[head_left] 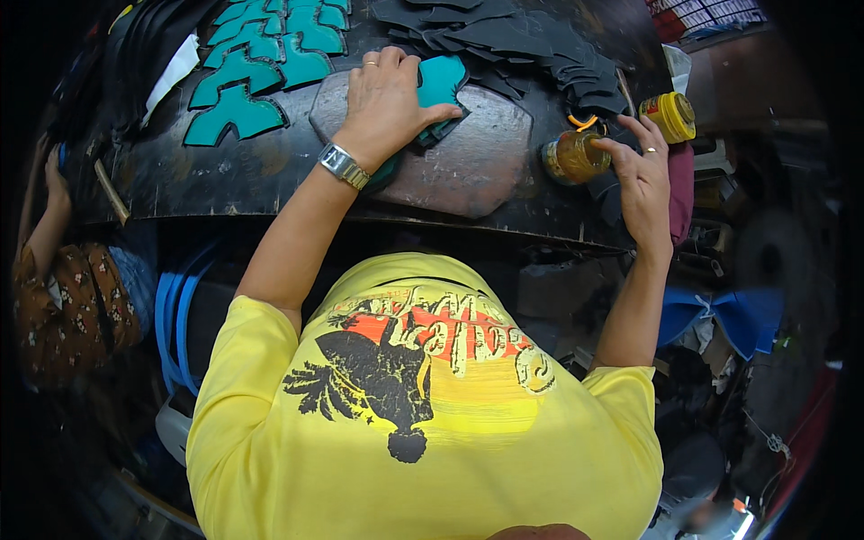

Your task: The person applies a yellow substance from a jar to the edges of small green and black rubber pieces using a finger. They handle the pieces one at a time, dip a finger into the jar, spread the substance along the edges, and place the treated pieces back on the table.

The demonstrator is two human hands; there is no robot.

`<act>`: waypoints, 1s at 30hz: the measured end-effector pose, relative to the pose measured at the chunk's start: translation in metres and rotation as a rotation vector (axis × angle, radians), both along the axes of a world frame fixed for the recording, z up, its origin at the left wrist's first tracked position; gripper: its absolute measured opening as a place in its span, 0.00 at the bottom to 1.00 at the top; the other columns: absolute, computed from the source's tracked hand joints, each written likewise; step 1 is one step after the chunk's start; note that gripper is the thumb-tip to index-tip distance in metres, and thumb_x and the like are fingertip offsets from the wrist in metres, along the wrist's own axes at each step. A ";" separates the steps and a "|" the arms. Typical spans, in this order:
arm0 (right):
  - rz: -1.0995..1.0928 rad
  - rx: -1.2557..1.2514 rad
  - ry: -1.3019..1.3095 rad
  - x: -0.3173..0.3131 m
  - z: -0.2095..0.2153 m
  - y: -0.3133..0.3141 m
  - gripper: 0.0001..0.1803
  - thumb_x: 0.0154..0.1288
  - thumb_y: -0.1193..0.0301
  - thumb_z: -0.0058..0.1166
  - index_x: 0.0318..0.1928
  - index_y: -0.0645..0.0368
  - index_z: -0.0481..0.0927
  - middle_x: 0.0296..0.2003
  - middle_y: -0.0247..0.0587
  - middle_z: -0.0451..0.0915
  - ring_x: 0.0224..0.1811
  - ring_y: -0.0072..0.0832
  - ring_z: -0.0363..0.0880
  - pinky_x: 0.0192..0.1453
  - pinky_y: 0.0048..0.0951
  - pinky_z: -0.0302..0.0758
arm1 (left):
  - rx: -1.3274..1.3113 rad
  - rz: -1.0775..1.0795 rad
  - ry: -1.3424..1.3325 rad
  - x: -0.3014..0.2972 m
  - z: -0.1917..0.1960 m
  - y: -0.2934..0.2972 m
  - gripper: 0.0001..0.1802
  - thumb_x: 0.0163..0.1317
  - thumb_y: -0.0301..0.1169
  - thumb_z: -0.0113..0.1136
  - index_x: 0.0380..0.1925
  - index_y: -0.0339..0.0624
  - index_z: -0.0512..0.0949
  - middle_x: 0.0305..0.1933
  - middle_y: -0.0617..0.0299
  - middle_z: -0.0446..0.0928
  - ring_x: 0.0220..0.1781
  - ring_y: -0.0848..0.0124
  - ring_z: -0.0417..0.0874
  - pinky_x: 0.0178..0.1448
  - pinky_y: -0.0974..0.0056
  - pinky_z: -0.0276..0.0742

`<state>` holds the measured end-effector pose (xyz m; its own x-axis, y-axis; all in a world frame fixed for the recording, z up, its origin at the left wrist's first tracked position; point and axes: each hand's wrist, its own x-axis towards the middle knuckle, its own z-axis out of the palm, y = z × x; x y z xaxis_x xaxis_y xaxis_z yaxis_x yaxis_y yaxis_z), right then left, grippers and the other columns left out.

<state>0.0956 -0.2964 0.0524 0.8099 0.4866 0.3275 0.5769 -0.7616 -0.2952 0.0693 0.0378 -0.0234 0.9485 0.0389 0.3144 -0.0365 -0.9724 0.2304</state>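
Note:
My left hand (389,101) presses flat on a teal cut piece (441,83) that lies on a grey stone slab (477,157) on the dark workbench (207,184). A metal watch sits on that wrist. My right hand (643,175) reaches to a small amber jar (573,156) lying on its side, with fingers spread around the jar's end. Whether they grip the jar is unclear. A yellow lidded jar (670,115) stands just beyond.
Rows of teal cut pieces (261,63) lie at the bench's back left. A heap of black cut pieces (513,36) fills the back right. Another person's arm and patterned sleeve (67,288) are at the left. Blue items (738,315) sit below right.

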 end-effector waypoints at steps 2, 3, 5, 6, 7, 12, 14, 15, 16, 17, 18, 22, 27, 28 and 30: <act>-0.018 -0.150 0.009 0.001 -0.001 0.006 0.24 0.71 0.50 0.49 0.44 0.53 0.90 0.64 0.46 0.75 0.75 0.46 0.57 0.76 0.53 0.50 | -0.047 -0.026 -0.073 0.000 -0.005 -0.001 0.43 0.47 0.58 0.74 0.57 0.41 0.76 0.57 0.53 0.75 0.60 0.56 0.73 0.59 0.53 0.71; -0.028 -0.238 0.003 0.002 -0.003 0.010 0.24 0.71 0.48 0.49 0.44 0.52 0.90 0.64 0.46 0.74 0.76 0.46 0.56 0.76 0.55 0.49 | -0.067 -0.050 -0.140 -0.001 -0.006 -0.002 0.41 0.46 0.56 0.76 0.56 0.42 0.76 0.56 0.53 0.75 0.60 0.56 0.73 0.58 0.53 0.70; -0.063 -0.387 0.039 0.005 -0.006 0.019 0.26 0.70 0.45 0.47 0.44 0.49 0.91 0.66 0.47 0.73 0.77 0.46 0.54 0.76 0.64 0.45 | -0.074 -0.105 -0.281 -0.001 -0.006 -0.003 0.39 0.45 0.51 0.78 0.55 0.44 0.76 0.54 0.53 0.76 0.60 0.57 0.74 0.58 0.53 0.69; -0.078 -0.414 0.073 0.006 -0.007 0.021 0.26 0.70 0.45 0.47 0.43 0.49 0.91 0.65 0.47 0.74 0.76 0.47 0.56 0.76 0.62 0.47 | -0.063 -0.138 -0.354 -0.002 -0.005 -0.005 0.39 0.45 0.49 0.78 0.56 0.46 0.75 0.53 0.54 0.78 0.59 0.58 0.75 0.59 0.53 0.68; -0.092 -0.440 0.107 0.008 -0.007 0.023 0.26 0.71 0.45 0.47 0.43 0.50 0.91 0.64 0.48 0.75 0.75 0.47 0.58 0.75 0.60 0.49 | -0.064 -0.174 -0.446 -0.003 -0.003 -0.006 0.39 0.45 0.46 0.79 0.56 0.47 0.75 0.51 0.54 0.79 0.58 0.59 0.77 0.61 0.53 0.67; -0.118 0.327 0.010 0.001 0.000 0.018 0.23 0.77 0.54 0.45 0.47 0.59 0.87 0.55 0.48 0.76 0.61 0.39 0.71 0.67 0.36 0.65 | -0.311 -0.155 -0.197 -0.014 0.012 -0.007 0.31 0.51 0.39 0.77 0.54 0.44 0.76 0.34 0.59 0.84 0.36 0.61 0.86 0.48 0.58 0.79; -0.124 0.485 -0.056 -0.011 0.003 0.014 0.19 0.76 0.60 0.49 0.51 0.60 0.85 0.58 0.48 0.74 0.61 0.37 0.71 0.66 0.34 0.65 | -0.551 -0.191 -0.120 -0.019 0.020 -0.005 0.28 0.53 0.38 0.76 0.52 0.42 0.78 0.32 0.59 0.85 0.32 0.65 0.87 0.41 0.63 0.81; -0.159 0.486 0.008 -0.019 0.000 0.016 0.17 0.75 0.62 0.51 0.52 0.60 0.85 0.58 0.48 0.74 0.61 0.38 0.71 0.67 0.34 0.65 | -0.715 -0.247 -0.085 -0.021 0.024 -0.004 0.26 0.54 0.38 0.76 0.50 0.41 0.78 0.32 0.59 0.85 0.32 0.68 0.86 0.39 0.65 0.80; -0.164 0.475 0.055 -0.026 -0.002 0.018 0.16 0.73 0.64 0.54 0.52 0.59 0.85 0.58 0.47 0.74 0.62 0.38 0.71 0.67 0.34 0.65 | -0.880 -0.301 -0.051 -0.022 0.028 -0.003 0.25 0.54 0.38 0.76 0.49 0.40 0.79 0.31 0.58 0.85 0.32 0.71 0.86 0.36 0.67 0.80; -0.172 0.313 0.020 -0.033 -0.005 0.021 0.17 0.71 0.66 0.57 0.55 0.60 0.83 0.59 0.48 0.74 0.63 0.40 0.71 0.68 0.34 0.65 | -1.066 -0.393 0.006 -0.027 0.030 -0.005 0.19 0.60 0.35 0.72 0.48 0.38 0.81 0.35 0.61 0.85 0.35 0.79 0.84 0.40 0.71 0.80; -0.172 0.186 -0.005 -0.042 -0.008 0.023 0.19 0.67 0.68 0.59 0.56 0.61 0.81 0.59 0.49 0.74 0.64 0.44 0.71 0.69 0.38 0.65 | -1.175 -0.431 0.064 -0.030 0.031 -0.009 0.19 0.61 0.34 0.71 0.48 0.37 0.80 0.35 0.62 0.85 0.35 0.79 0.84 0.41 0.72 0.80; -0.259 -0.195 -0.155 -0.065 -0.010 0.034 0.19 0.61 0.74 0.57 0.54 0.61 0.81 0.58 0.51 0.74 0.66 0.49 0.68 0.71 0.48 0.62 | -1.445 -0.521 0.270 -0.047 0.030 -0.025 0.17 0.65 0.32 0.68 0.51 0.37 0.79 0.36 0.67 0.83 0.35 0.82 0.81 0.41 0.73 0.80; -0.113 0.037 -0.127 -0.078 0.005 0.044 0.22 0.55 0.85 0.50 0.51 0.60 0.84 0.56 0.48 0.75 0.65 0.46 0.69 0.71 0.45 0.63 | -1.526 -0.538 0.563 -0.059 0.024 -0.035 0.21 0.67 0.30 0.65 0.57 0.36 0.75 0.41 0.67 0.83 0.38 0.84 0.81 0.43 0.75 0.79; -0.057 0.187 -0.078 -0.079 0.007 0.047 0.24 0.54 0.87 0.48 0.50 0.59 0.84 0.57 0.47 0.74 0.65 0.44 0.70 0.71 0.43 0.64 | -1.540 -0.559 0.559 -0.061 0.024 -0.038 0.22 0.67 0.30 0.65 0.59 0.37 0.75 0.42 0.67 0.83 0.39 0.84 0.81 0.44 0.75 0.80; 0.054 0.478 0.017 -0.080 0.002 0.059 0.27 0.52 0.90 0.45 0.50 0.59 0.84 0.59 0.46 0.72 0.65 0.41 0.71 0.70 0.39 0.65 | -1.558 -0.604 0.544 -0.066 0.022 -0.045 0.25 0.67 0.30 0.65 0.62 0.37 0.73 0.44 0.67 0.83 0.40 0.84 0.81 0.45 0.75 0.80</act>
<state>0.0156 -0.2374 0.0543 0.7950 0.3263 0.5114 0.6037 -0.5075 -0.6148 0.0031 -0.0068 -0.0013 0.9175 -0.3978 0.0010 0.1141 0.2656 0.9573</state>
